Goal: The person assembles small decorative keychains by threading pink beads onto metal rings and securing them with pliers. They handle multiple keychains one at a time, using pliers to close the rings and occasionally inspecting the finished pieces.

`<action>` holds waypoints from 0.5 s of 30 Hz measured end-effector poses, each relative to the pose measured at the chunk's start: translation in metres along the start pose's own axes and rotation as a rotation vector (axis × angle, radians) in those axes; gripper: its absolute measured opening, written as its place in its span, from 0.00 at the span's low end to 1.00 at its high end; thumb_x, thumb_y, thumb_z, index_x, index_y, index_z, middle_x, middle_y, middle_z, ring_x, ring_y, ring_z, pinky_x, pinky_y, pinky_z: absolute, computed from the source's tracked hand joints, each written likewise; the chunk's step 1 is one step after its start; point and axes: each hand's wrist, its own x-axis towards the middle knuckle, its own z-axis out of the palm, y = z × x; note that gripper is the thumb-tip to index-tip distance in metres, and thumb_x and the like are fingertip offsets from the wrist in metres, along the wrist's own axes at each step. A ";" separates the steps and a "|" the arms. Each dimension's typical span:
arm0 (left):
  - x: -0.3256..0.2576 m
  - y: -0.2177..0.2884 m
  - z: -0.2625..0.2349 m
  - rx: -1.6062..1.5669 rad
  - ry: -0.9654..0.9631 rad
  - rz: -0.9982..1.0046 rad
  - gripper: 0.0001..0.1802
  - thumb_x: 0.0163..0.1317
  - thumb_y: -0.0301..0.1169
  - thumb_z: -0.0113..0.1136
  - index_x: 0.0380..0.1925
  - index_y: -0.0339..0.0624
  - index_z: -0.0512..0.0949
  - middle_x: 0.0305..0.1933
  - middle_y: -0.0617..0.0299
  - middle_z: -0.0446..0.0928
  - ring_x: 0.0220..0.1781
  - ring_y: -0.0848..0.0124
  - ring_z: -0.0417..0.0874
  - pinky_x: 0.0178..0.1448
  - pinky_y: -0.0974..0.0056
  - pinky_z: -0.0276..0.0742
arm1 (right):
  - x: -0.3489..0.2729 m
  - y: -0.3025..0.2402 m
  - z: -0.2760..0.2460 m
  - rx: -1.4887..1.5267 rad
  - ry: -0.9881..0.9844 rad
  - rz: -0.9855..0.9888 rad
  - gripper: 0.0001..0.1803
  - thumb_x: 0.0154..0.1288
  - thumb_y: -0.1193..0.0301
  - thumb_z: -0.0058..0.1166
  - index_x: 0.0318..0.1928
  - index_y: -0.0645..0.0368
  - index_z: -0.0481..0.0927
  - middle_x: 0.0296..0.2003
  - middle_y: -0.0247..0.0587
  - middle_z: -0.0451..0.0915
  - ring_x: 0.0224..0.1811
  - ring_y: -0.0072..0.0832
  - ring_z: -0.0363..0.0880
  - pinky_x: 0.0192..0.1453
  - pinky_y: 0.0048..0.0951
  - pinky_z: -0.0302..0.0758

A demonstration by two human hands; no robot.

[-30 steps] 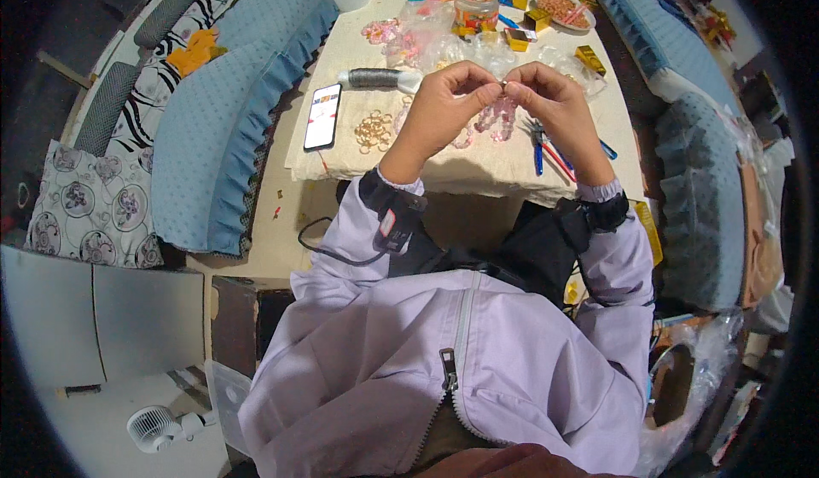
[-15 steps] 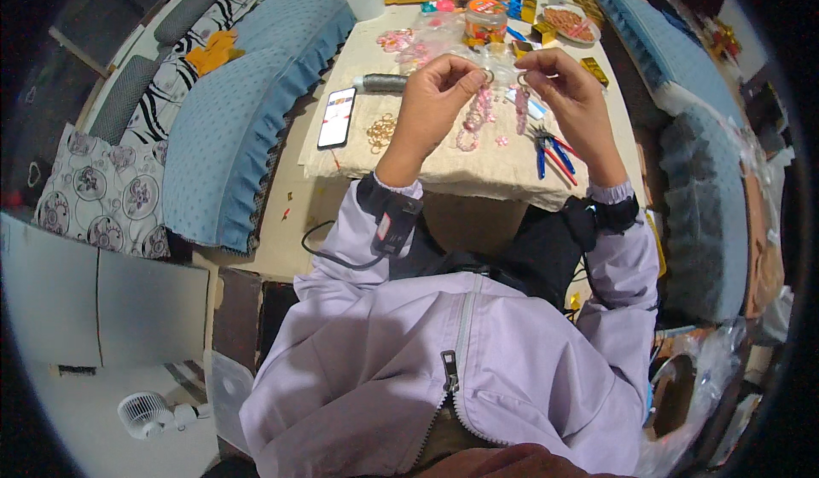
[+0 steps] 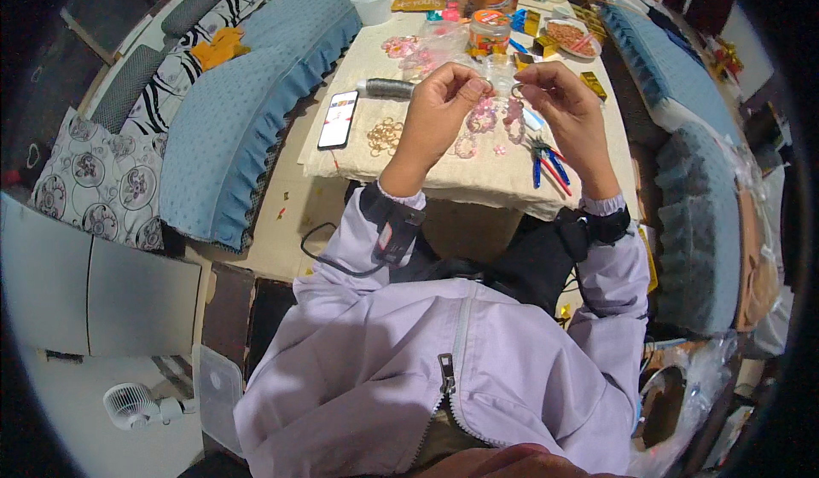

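Observation:
My left hand (image 3: 439, 107) is closed in a pinch on the upper end of a pink beaded strand (image 3: 483, 118), which hangs above the cloth. Level with it, my right hand (image 3: 565, 101) pinches a second pink beaded strand (image 3: 514, 121) near the top. A small gap separates the two sets of fingertips. Whatever fastening sits between the fingers is too small to make out. Below lie a small pink flower piece (image 3: 499, 150) and two pairs of pliers (image 3: 550, 167) with blue and red handles, close to my right wrist.
Left of my hands lie a lit phone (image 3: 339, 120), several gold rings (image 3: 384, 137) and a grey spool (image 3: 388, 88). Farther back stand a white tub (image 3: 371, 5), a clear jar (image 3: 490, 30) and a plate (image 3: 587, 45) of small brown pieces. Blue-covered seats (image 3: 264, 107) flank the table.
My fingertips have come slightly closer together and a little lower, and the right strand hangs nearer the left one. Both hands keep their pinch. The whole view has shifted slightly.

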 end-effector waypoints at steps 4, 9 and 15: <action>-0.002 0.002 0.003 -0.052 0.010 0.002 0.08 0.71 0.30 0.56 0.38 0.36 0.75 0.39 0.59 0.83 0.42 0.75 0.82 0.49 0.70 0.77 | 0.000 -0.003 -0.001 -0.002 0.012 0.003 0.08 0.67 0.76 0.58 0.46 0.62 0.79 0.42 0.34 0.83 0.42 0.19 0.80 0.48 0.21 0.76; -0.005 0.002 0.006 -0.095 -0.062 -0.031 0.08 0.72 0.31 0.55 0.40 0.36 0.76 0.42 0.59 0.82 0.44 0.76 0.81 0.51 0.71 0.77 | 0.001 -0.008 0.001 0.005 0.025 0.013 0.08 0.67 0.76 0.58 0.46 0.62 0.79 0.41 0.34 0.83 0.42 0.18 0.80 0.48 0.21 0.76; -0.011 0.006 0.008 -0.135 -0.140 -0.112 0.11 0.72 0.34 0.56 0.43 0.37 0.78 0.46 0.60 0.82 0.48 0.77 0.78 0.57 0.70 0.71 | 0.000 -0.014 0.001 -0.001 0.009 0.025 0.08 0.68 0.77 0.57 0.47 0.64 0.78 0.43 0.32 0.80 0.42 0.16 0.77 0.48 0.18 0.73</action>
